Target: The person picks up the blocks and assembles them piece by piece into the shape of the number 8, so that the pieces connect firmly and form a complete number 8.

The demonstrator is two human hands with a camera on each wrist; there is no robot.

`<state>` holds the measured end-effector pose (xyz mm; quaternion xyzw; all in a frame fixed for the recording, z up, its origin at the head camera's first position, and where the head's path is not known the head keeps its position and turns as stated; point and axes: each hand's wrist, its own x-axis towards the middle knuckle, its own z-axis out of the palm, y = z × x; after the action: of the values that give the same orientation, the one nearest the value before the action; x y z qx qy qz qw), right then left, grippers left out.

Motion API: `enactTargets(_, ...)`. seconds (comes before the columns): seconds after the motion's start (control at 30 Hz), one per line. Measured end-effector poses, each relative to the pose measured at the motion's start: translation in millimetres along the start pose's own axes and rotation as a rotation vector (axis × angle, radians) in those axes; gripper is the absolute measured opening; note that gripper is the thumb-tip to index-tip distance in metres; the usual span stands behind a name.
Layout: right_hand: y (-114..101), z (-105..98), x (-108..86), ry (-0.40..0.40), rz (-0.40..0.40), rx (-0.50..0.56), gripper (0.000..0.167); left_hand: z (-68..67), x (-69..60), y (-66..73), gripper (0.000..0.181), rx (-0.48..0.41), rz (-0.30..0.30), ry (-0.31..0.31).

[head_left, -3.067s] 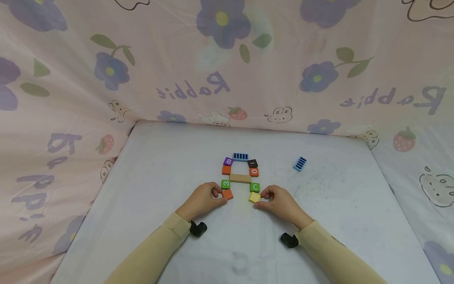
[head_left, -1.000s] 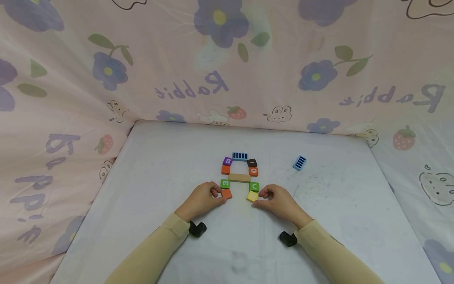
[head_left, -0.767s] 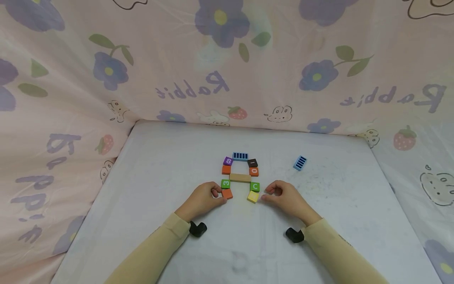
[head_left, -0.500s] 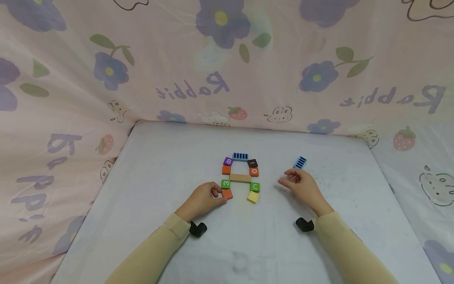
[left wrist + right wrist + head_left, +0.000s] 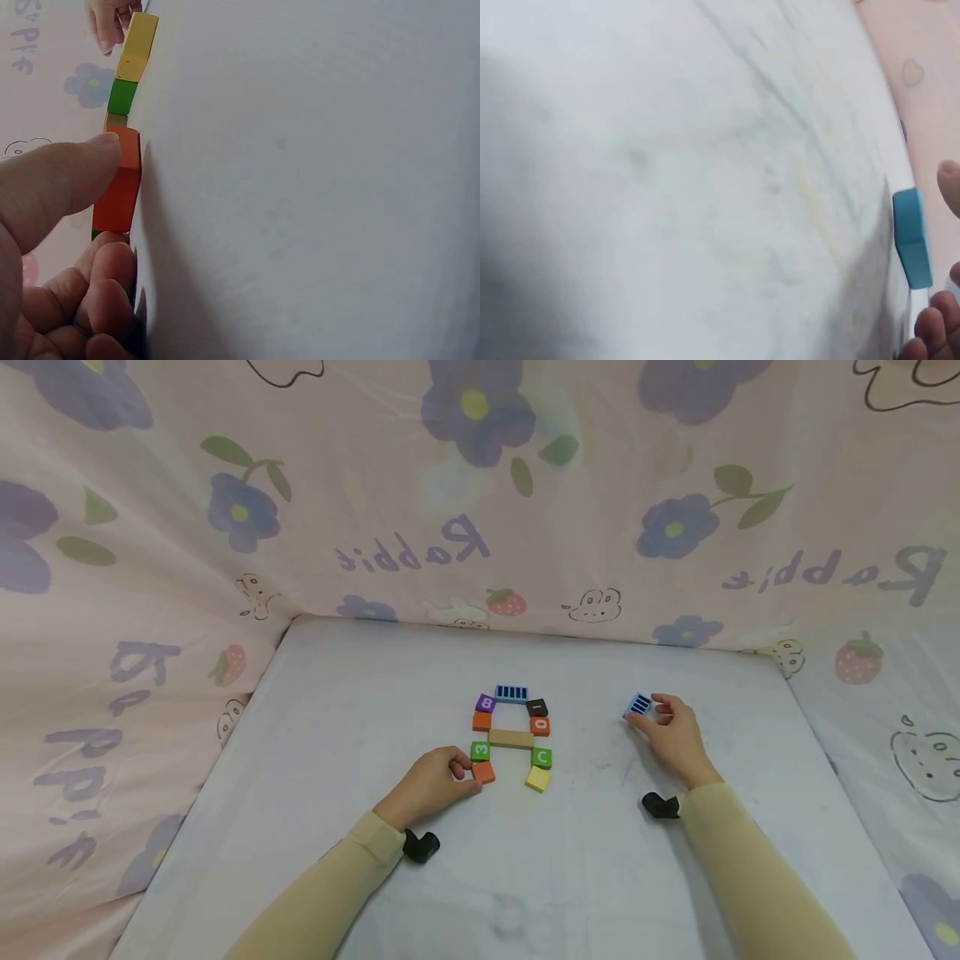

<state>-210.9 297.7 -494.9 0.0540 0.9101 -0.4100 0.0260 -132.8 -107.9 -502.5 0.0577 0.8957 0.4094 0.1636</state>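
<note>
With thumb and fingers my left hand (image 5: 431, 781) pinches an orange square block (image 5: 483, 772) at the near end of the left column. The left wrist view shows the thumb on one side of that orange block (image 5: 118, 199) and curled fingers at the other. On the right, my right hand (image 5: 678, 739) is at a light-blue block with dark bars (image 5: 638, 703), thumb in front and fingers behind. In the right wrist view this blue block (image 5: 911, 236) lies on the table, with a gap between it and the spread thumb and fingers.
Two block columns include a green "3" block (image 5: 480, 751), a green "C" block (image 5: 542, 757) and a yellow block (image 5: 537, 778). Between them lies a wooden bar (image 5: 512, 739); a second blue barred block (image 5: 512, 693) tops them. Patterned cloth (image 5: 375, 485) walls the white table (image 5: 360, 685).
My right hand has let go of the yellow block, whose near end shifted slightly left, and moved right and away to the separate blue block. The left hand stays at the orange block.
</note>
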Motion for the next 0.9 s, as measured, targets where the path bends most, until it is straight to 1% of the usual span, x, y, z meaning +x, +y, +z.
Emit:
enactTargets(0.27,10,-1,9.9,-0.015,-0.008,-0.047,0.081,1.4,-0.6,1.1,0.034,-0.007,-0.005,-0.004)
enactTargets(0.43,10,1,12.7,-0.013,-0.025,-0.07,0.08,0.3,-1.2,1.6,0.033,-0.004,-0.006,0.0)
enactTargets(0.5,9,3,13.0,-0.007,-0.019,-0.077,0.081,-0.3,-1.6,1.9,0.034,-0.001,-0.005,0.002)
enactTargets(0.67,6,6,12.7,-0.006,0.037,-0.065,0.088,-1.0,-1.8,1.8,0.034,0.005,0.003,0.005)
enactTargets(0.73,5,5,12.8,-0.026,0.048,-0.072,0.093,-0.9,-1.7,1.7,0.034,0.004,0.002,0.005)
enactTargets(0.8,3,3,13.0,-0.068,0.042,-0.093,0.096,-0.9,-1.7,1.8,0.033,0.002,0.0,0.005)
enactTargets(0.9,2,-1,13.8,-0.147,-0.004,-0.144,0.096,-1.3,-2.0,2.5,0.033,0.002,-0.004,0.007)
